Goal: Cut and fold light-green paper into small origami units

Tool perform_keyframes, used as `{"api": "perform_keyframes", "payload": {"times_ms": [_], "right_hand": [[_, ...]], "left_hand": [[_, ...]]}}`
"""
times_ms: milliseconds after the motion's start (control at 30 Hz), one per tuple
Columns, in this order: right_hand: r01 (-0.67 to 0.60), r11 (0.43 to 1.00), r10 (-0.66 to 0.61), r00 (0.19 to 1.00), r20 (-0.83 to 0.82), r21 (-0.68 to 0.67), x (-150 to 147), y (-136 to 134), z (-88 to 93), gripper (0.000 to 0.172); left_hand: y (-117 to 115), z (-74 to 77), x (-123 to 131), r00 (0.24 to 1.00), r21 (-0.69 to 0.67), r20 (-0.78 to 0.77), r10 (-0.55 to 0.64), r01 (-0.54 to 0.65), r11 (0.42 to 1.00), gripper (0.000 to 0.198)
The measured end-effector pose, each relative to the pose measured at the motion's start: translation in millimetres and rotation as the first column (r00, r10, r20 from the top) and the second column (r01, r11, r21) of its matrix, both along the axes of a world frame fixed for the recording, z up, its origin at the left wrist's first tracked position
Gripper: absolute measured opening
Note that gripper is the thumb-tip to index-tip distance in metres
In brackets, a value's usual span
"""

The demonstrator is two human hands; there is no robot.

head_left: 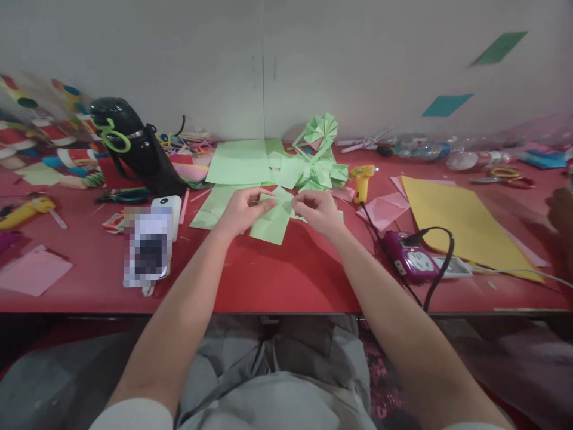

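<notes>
A small light green sheet of paper (274, 226) is tilted above the red tabletop, between my two hands. My left hand (244, 210) grips its left side, thumb on top. At the upper right edge of the sheet, my right hand (319, 210) is closed, with thumb and fingertips pinched on the paper. Behind the hands lie larger green sheets (237, 161). Folded green paper shapes (320, 173) stand beside them, one round and pleated (321, 131).
A black bottle (134, 143) and a phone (150, 245) are on the left. To the right are a yellow glue gun (362, 182), a purple power strip (414, 260), yellow paper (465, 221), plastic bottles (478, 159) and scissors (504, 179). Part of another person's hand (561, 212) shows at the right edge.
</notes>
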State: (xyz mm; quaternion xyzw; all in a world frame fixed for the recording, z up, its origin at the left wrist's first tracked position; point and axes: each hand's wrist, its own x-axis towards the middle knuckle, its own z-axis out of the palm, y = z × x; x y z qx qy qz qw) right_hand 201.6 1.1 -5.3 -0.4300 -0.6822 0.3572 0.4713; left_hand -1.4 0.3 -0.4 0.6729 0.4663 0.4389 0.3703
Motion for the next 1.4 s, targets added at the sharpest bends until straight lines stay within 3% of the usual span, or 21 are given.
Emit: {"api": "perform_keyframes", "payload": {"times_ms": [233,433,533,667,733,867,1000,1233,1400], "right_hand": [[0.067,0.998,-0.067,0.998,0.003,0.015,0,0,0.2,0.010],[0.090,0.995,-0.090,0.996,0.000,0.050,1,1,0.3,0.011],[0.056,0.998,-0.055,0.998,-0.026,0.025,2,2,-1.4,0.009],[-0.105,0.994,0.105,0.994,-0.012,-0.016,-1,1,-3.8,0.025],[-0.161,0.987,0.161,0.987,0.000,-0.027,-3,0,-4.6,0.024],[-0.124,0.992,0.124,0.992,-0.006,-0.007,-4,2,-7.1,0.017],[-0.083,0.997,0.082,0.995,-0.053,-0.008,-3,6,-8.6,0.019],[-0.063,0.998,0.062,0.997,0.045,0.012,-7,-2,-4.6,0.020],[-0.100,0.995,0.100,0.995,0.016,-0.023,-10,-3,-6.2,0.020]], "left_hand": [[0,0.6,-1,0.991,-0.089,0.128,-0.046,0.058,0.994,0.030],[0,1.6,-5,0.953,-0.169,0.263,-0.151,0.200,0.965,0.033],[2,0.2,-6,0.951,-0.173,0.276,-0.139,0.191,0.966,0.030],[3,-3.5,-5,0.951,-0.171,0.277,-0.138,0.190,0.967,0.024],[4,-4.0,-4,0.944,-0.187,0.306,-0.125,0.188,0.964,0.024],[4,0.9,-1,0.887,-0.265,0.461,-0.033,0.173,0.949,0.026],[2,5.4,1,0.825,-0.283,0.563,-0.042,0.241,0.928,0.025],[5,-5.3,4,0.919,-0.174,0.393,-0.016,0.091,0.981,0.039],[6,-6.3,6,0.920,-0.124,0.392,-0.010,0.064,0.990,0.038]]}}
